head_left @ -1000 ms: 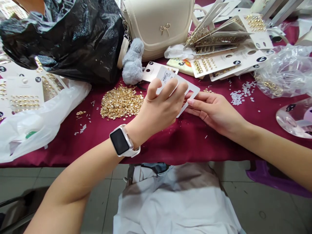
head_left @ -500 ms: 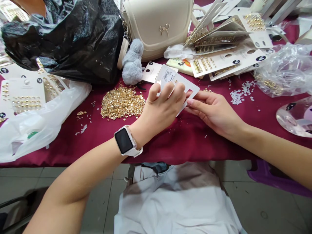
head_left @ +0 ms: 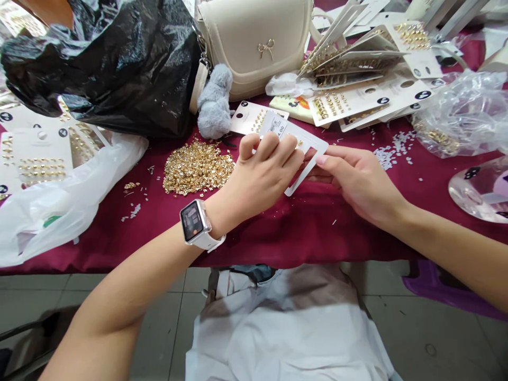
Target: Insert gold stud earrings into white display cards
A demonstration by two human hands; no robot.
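Head view: left fingers (head_left: 270,149) pressed together over a white earring card (head_left: 297,135)

Fingertips (head_left: 322,160) of the right hand (head_left: 359,182) lie together at its cut-out edge, pinch unclear; the card slants between both hands, long axis hard to tell, left hand (head_left: 254,177) covering more; gold studs (head_left: 198,168) pile just left on maroon cloth (head_left: 317,233)

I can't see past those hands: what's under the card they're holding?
Below the white card lie maroon cloth and another earring card; the left hand and right hand hide what's directly beneath.

Price sticker (head_left: 277,125) on white jewellery card (head_left: 306,140): barcode, "4.00" legible; smaller print unreadable.
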